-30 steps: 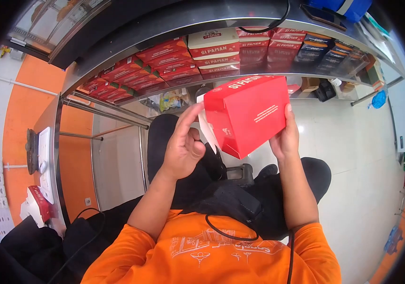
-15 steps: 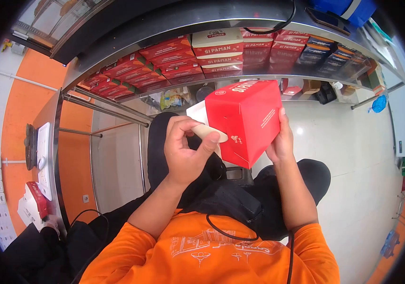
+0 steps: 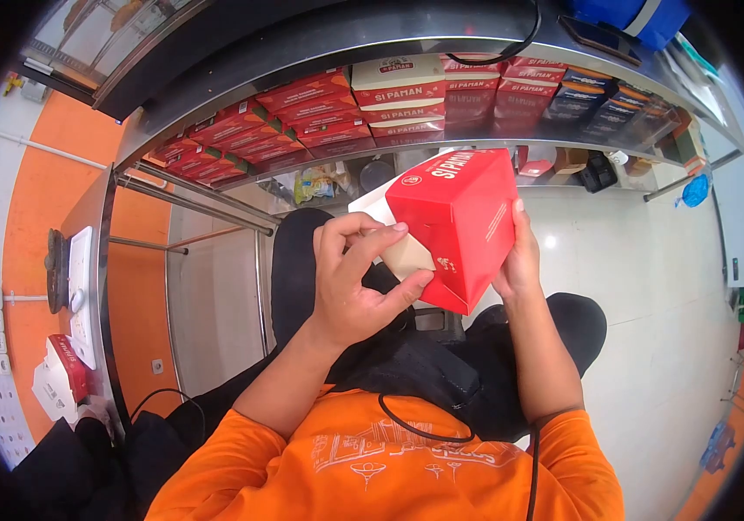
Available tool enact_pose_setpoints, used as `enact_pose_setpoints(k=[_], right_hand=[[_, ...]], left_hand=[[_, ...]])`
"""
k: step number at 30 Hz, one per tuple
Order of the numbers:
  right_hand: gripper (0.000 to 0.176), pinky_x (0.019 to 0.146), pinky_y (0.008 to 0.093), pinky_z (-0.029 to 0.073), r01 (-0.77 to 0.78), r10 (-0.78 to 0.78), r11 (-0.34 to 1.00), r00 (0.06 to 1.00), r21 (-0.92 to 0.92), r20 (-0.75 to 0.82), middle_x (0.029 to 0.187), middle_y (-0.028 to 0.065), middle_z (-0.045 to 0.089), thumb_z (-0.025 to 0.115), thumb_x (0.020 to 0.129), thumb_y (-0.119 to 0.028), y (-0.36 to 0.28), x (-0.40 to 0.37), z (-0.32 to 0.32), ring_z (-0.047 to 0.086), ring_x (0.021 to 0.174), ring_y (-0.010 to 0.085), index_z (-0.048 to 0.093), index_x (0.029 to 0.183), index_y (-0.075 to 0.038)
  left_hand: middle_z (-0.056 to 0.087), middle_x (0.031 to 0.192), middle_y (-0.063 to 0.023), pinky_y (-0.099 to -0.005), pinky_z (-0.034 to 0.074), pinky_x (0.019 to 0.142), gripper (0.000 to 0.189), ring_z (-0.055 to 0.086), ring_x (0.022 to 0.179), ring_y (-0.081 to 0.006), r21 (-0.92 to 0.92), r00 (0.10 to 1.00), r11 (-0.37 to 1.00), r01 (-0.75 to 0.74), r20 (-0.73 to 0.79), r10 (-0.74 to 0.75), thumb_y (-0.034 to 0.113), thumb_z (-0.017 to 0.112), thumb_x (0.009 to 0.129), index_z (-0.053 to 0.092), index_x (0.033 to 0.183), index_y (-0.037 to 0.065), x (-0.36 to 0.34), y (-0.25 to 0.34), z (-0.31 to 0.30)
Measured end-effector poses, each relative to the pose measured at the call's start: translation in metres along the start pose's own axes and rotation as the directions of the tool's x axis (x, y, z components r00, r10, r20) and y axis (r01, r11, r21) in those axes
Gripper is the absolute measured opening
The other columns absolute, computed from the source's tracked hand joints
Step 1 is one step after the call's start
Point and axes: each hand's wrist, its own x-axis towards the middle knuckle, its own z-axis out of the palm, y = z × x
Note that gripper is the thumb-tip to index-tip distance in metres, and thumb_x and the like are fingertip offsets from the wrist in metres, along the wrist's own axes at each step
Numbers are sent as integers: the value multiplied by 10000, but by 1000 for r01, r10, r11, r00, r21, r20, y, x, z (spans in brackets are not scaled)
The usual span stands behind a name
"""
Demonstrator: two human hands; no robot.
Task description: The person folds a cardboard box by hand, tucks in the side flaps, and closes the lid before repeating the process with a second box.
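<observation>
A red cardboard box (image 3: pixel 476 217) with white lettering is held up over my lap, tilted, its cream flaps toward the left. My right hand (image 3: pixel 518 260) grips the box's right side from below, thumb on the red face. At the left end, my left hand (image 3: pixel 359 269) touches the cream flap (image 3: pixel 408 253) with thumb and index finger spread apart along it. The box's inside is hidden from view.
Stacked red boxes (image 3: pixel 315 104) and dark boxes (image 3: pixel 593 100) fill the steel shelf ahead. A phone (image 3: pixel 599 39) lies on the counter above. At the lower left, a co-worker's gloved hand (image 3: pixel 94 412) is by another box (image 3: pixel 61 378).
My left thumb and index finger have moved apart and slightly right along the flap, which now lies closer to the red side. The box has turned slightly in my right hand.
</observation>
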Motion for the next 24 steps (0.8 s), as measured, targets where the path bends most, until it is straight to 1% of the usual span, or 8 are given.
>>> enact_pose_setpoints(k=[3,6,9,12,15,18,21,24], right_hand=[[548,991,377,525,18,-18,1000,1000,-25,-3,1269,139,626,500,1058,-439,-2,1,-1,631,1155,221,495,1362,17],[546,987,376,528,24,-24,999,999,-26,-24,1264,138,626,501,1058,-437,0,1,0,632,1151,220,493,1362,17],[545,991,379,525,18,-19,1000,998,-23,-53,1272,139,623,502,1058,-436,2,0,3,629,1158,223,491,1365,14],[546,994,382,522,-3,3,1000,999,4,-48,1276,138,621,500,1059,-437,4,1,4,627,1163,225,488,1369,12],[546,997,383,520,-11,12,1000,999,6,-30,1277,134,620,497,1060,-438,5,3,2,625,1164,223,485,1372,11],[541,1003,381,516,-7,7,1000,999,-13,-39,1277,129,620,496,1062,-434,5,1,5,624,1163,218,484,1372,9],[537,1014,374,508,4,-4,1000,1000,3,-18,1289,127,612,493,1065,-425,7,0,4,616,1173,209,478,1383,7],[551,1041,365,486,63,-64,998,998,13,31,1329,132,589,501,1064,-408,9,-2,3,591,1210,197,443,1427,3]], left_hand=[[559,1089,-54,-331,413,821,594,473,960,-234,60,995,997,58,76,-62,228,895,696,672,1239,135,4,5,-3],[548,1155,-101,-373,413,918,600,505,1032,-267,144,980,986,83,165,-107,265,889,712,651,1227,67,4,8,-7],[530,1237,-128,-377,435,942,582,515,1099,-269,108,980,990,89,165,-106,198,859,739,635,1260,62,4,11,-4],[443,1372,-146,-369,461,974,627,495,1210,-261,-62,974,991,116,205,-101,97,817,754,581,1333,49,-4,4,1],[326,1481,-149,-352,482,990,733,470,1282,-246,-191,970,965,179,197,-141,23,787,750,492,1420,41,-6,6,2],[271,1524,-149,-345,487,1002,836,481,1253,-216,-251,967,946,204,200,-155,14,801,731,411,1470,50,-8,1,4],[244,1552,-167,-362,478,1052,849,477,1304,-227,-412,985,895,171,38,-170,59,818,759,368,1478,37,-13,2,12],[179,1590,-181,-388,446,1104,858,428,1386,-255,-502,966,840,206,-31,-255,127,846,785,344,1470,1,-10,11,11]])
